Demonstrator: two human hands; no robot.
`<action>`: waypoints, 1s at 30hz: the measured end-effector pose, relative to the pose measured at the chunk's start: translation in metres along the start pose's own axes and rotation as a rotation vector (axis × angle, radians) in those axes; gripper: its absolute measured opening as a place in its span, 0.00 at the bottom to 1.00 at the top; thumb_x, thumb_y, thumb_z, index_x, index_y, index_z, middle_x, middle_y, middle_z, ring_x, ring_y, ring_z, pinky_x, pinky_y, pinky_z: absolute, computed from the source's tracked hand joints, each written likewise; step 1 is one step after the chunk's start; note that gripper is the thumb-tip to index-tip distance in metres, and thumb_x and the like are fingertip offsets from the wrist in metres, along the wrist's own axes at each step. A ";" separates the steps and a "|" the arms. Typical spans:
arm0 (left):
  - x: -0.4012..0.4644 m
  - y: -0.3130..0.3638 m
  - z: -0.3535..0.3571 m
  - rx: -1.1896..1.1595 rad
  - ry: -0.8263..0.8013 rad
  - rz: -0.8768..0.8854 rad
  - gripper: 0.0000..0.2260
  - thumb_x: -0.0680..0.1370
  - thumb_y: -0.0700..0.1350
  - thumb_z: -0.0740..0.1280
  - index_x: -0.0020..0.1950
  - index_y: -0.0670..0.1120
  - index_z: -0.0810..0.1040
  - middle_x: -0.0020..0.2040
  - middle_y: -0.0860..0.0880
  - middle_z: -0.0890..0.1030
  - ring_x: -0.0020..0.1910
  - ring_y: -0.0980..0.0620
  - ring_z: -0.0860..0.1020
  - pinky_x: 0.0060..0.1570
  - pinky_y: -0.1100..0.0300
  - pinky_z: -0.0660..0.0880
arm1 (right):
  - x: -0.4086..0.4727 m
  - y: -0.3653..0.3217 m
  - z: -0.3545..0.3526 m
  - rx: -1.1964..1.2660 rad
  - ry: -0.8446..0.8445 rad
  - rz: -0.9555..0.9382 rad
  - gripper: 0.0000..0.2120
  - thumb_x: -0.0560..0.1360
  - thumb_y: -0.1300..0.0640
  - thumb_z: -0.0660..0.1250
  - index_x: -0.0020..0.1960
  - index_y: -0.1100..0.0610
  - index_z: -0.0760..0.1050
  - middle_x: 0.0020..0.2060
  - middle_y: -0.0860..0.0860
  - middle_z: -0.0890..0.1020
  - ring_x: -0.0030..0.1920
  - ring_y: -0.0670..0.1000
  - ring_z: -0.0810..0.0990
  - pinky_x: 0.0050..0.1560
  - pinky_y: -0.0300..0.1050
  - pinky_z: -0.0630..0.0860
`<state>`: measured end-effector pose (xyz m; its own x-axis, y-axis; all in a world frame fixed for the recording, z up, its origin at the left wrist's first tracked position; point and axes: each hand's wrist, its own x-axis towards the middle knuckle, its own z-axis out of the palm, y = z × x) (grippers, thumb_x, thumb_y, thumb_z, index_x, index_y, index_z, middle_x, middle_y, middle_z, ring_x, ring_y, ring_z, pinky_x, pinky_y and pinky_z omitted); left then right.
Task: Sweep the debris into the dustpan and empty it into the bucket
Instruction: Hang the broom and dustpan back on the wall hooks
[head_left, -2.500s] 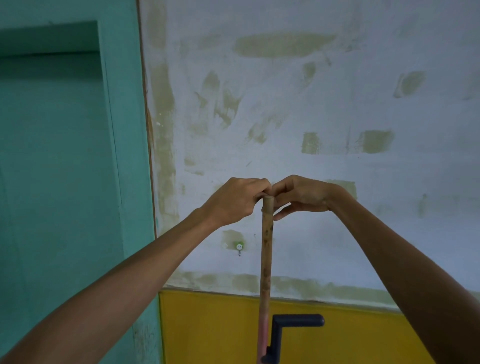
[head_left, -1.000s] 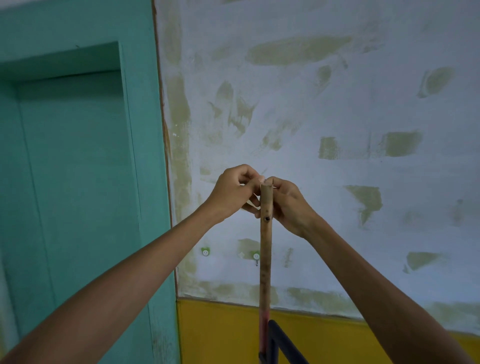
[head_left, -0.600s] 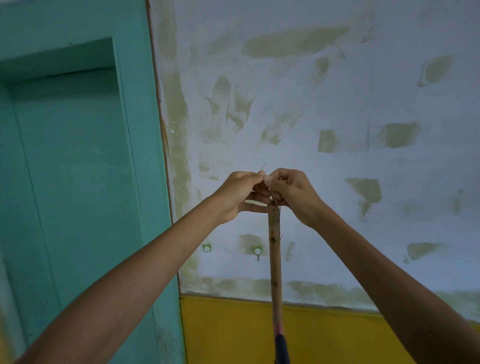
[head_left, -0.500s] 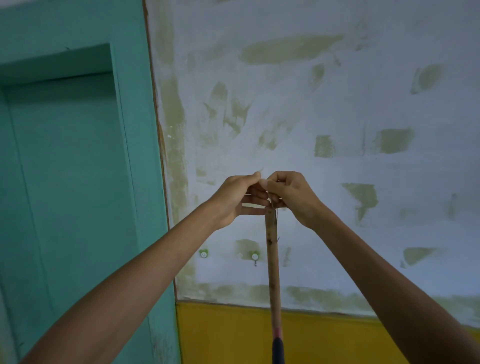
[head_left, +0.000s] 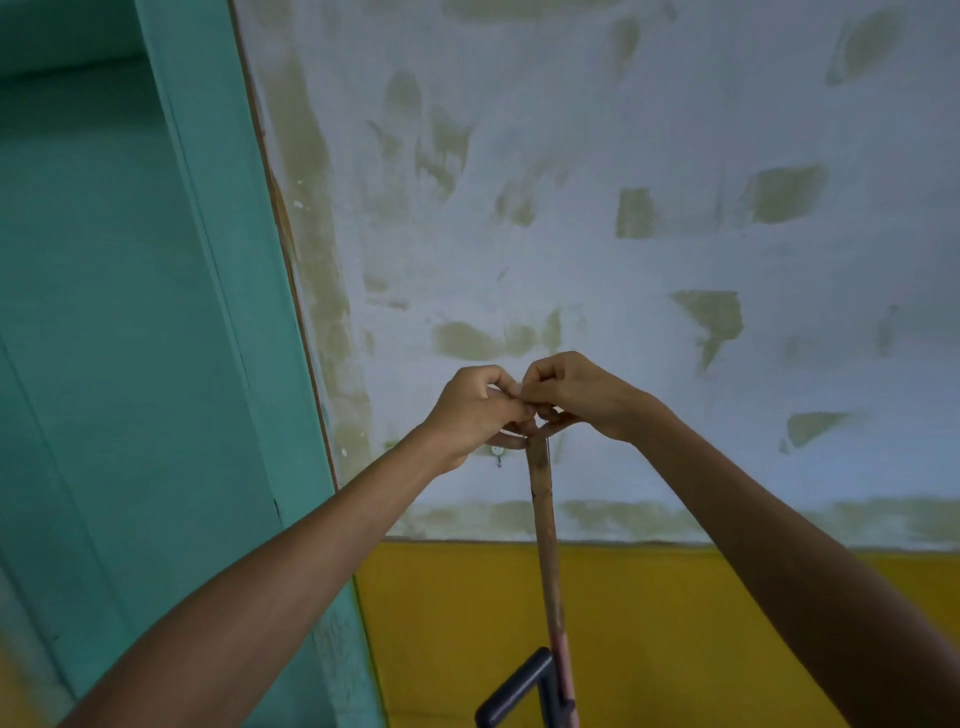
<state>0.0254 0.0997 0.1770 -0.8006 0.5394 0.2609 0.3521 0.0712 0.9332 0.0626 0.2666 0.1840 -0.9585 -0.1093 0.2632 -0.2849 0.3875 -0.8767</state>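
Observation:
A wooden broom handle (head_left: 545, 545) stands upright in front of the wall, its lower end out of view. My left hand (head_left: 478, 410) and my right hand (head_left: 582, 397) meet at its top end, fingertips pinched together there; a thin cord seems to hang beside the tip. A dark dustpan handle (head_left: 514, 693) leans against the stick at the bottom edge. The broom head, dustpan tray, debris and bucket are out of view.
A small wall hook (head_left: 497, 453) sits just below my left hand. The patchy white wall (head_left: 675, 156) has a yellow lower band (head_left: 452, 623). A teal door frame (head_left: 223, 260) fills the left.
The view has tilted and both hands, still joined at the stick's top, now sit lower and closer to the wall hook. The dark dustpan handle shows again at the bottom.

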 end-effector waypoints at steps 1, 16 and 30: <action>0.000 -0.009 0.002 -0.016 0.016 -0.026 0.06 0.73 0.31 0.72 0.45 0.37 0.77 0.35 0.41 0.85 0.35 0.45 0.86 0.35 0.54 0.82 | 0.002 0.009 0.001 -0.005 -0.016 0.022 0.11 0.76 0.56 0.69 0.38 0.60 0.76 0.30 0.52 0.75 0.29 0.46 0.73 0.40 0.47 0.81; 0.001 -0.069 -0.016 -0.175 0.342 -0.242 0.03 0.75 0.31 0.71 0.42 0.36 0.78 0.30 0.43 0.83 0.28 0.48 0.84 0.35 0.54 0.84 | 0.059 0.061 0.050 0.137 -0.131 0.152 0.11 0.77 0.53 0.68 0.39 0.58 0.76 0.31 0.51 0.75 0.35 0.50 0.74 0.43 0.45 0.79; 0.005 -0.092 -0.040 -0.235 0.490 -0.351 0.04 0.75 0.32 0.69 0.40 0.36 0.79 0.31 0.41 0.81 0.29 0.46 0.83 0.32 0.55 0.83 | 0.074 0.060 0.070 0.097 -0.111 0.232 0.08 0.75 0.61 0.70 0.38 0.62 0.76 0.25 0.49 0.68 0.27 0.47 0.68 0.37 0.42 0.77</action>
<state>-0.0305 0.0626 0.1019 -0.9969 0.0677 -0.0392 -0.0421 -0.0415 0.9983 -0.0255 0.2178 0.1227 -0.9915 -0.1295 0.0098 -0.0518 0.3252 -0.9442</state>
